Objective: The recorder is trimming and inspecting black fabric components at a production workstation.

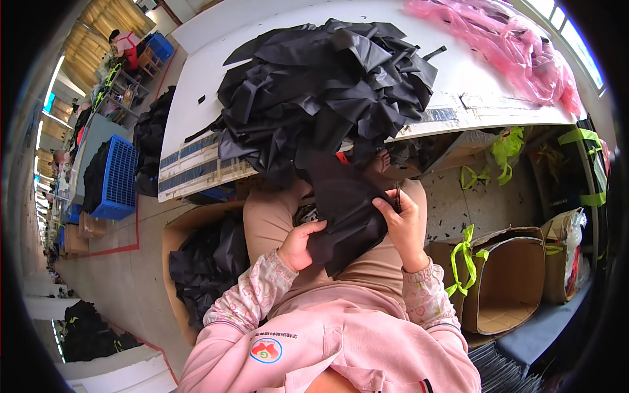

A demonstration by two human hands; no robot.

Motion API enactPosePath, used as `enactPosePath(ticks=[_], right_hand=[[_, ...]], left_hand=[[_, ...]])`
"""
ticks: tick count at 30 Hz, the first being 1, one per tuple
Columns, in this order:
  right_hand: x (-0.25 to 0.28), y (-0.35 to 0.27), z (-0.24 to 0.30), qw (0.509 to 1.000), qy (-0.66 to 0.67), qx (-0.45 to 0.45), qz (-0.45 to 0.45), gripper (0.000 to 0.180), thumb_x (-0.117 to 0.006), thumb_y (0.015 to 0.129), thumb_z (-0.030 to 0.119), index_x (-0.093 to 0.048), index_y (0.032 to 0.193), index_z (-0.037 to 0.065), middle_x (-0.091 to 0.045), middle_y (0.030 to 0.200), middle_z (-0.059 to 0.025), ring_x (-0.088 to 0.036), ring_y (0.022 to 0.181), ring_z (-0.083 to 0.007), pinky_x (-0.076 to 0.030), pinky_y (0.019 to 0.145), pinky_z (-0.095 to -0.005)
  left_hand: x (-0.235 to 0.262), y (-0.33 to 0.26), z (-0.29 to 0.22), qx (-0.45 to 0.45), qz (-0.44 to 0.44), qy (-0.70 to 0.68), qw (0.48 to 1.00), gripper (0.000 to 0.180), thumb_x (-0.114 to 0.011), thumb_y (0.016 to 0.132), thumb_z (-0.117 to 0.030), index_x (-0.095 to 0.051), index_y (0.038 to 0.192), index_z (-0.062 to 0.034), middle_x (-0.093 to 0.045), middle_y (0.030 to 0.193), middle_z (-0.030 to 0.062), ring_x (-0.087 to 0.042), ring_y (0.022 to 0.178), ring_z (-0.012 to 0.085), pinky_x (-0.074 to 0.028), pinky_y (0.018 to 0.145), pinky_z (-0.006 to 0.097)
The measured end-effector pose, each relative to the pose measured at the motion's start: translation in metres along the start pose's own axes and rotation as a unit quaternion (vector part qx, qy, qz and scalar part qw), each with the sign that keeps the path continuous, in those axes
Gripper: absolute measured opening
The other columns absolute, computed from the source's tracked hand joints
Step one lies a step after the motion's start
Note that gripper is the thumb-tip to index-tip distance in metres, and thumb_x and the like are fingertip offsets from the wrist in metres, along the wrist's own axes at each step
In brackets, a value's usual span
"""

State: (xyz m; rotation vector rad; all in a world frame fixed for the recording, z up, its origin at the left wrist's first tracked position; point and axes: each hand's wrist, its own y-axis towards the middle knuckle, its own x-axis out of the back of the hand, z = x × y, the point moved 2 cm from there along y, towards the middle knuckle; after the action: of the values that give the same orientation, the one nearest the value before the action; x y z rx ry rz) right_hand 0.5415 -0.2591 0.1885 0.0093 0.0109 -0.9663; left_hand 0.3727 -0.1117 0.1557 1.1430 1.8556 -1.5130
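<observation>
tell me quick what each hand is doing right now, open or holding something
Left hand: closed on the left edge of the black cloth.
Right hand: closed on its right edge.

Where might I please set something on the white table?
Bare tabletop shows between the black pile and pink plastic, and left of the pile, around a small scrap. The pile crowds the middle, the plastic the far right.

Pink top (pixel 367 344), tan trousers (pixel 267 226) and patterned sleeve covers (pixel 252 291)
A blue-ringed round badge (pixel 266 351) with red emblem sits beside dark lettering (pixel 276 335); striped trim (pixel 227 323) edges the top's sleeves; the covers are pale with pink figures.
</observation>
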Motion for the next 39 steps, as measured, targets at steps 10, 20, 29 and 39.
enactPosePath(ticks=[10,20,29,39], right_hand=[[0.011,-0.001,0.01,0.99,0.101,-0.095,-0.002,0.006,-0.067,0.088,0.004,-0.063,0.09,0.001,-0.058,0.077,0.0051,-0.049,0.07,-0.0029,-0.041,0.063,-0.0184],[0.026,0.0,0.01,0.99,0.11,-0.089,-0.026,0.012,-0.063,0.091,0.01,-0.062,0.101,0.003,-0.054,0.077,0.0071,-0.045,0.067,0.0003,-0.037,0.058,-0.0167],[0.019,-0.02,0.046,0.989,-0.02,0.099,-0.104,0.019,-0.061,0.09,0.002,-0.059,0.109,0.002,-0.062,0.091,-0.0005,-0.056,0.074,-0.0055,-0.046,0.061,-0.0202],[-0.042,-0.031,0.049,0.964,-0.168,0.19,0.077,0.02,-0.075,0.077,0.007,-0.061,0.092,0.001,-0.059,0.079,-0.0104,-0.06,0.064,-0.0262,-0.048,0.057,-0.032]], left_hand=[[-0.038,-0.027,-0.028,-0.29,0.054,0.37,0.881,0.013,-0.061,0.091,-0.003,-0.064,0.104,-0.002,-0.065,0.1,-0.0002,-0.058,0.095,0.0081,-0.046,0.088,0.022],[-0.058,-0.035,-0.026,-0.39,0.03,0.455,0.8,0.07,-0.061,0.083,0.013,-0.025,0.139,-0.0076,-0.061,0.114,0.013,-0.06,0.102,0.0165,-0.048,0.09,0.028],[-0.059,-0.041,-0.029,-0.398,-0.022,0.553,0.731,0.026,-0.064,0.086,0.005,-0.06,0.111,-0.0007,-0.065,0.097,0.0037,-0.062,0.087,0.0089,-0.05,0.078,0.022],[-0.067,-0.035,-0.02,-0.366,0.006,0.469,0.804,0.018,-0.063,0.087,0.004,-0.061,0.104,0.0017,-0.066,0.096,0.0052,-0.062,0.086,0.0092,-0.051,0.077,0.021]])
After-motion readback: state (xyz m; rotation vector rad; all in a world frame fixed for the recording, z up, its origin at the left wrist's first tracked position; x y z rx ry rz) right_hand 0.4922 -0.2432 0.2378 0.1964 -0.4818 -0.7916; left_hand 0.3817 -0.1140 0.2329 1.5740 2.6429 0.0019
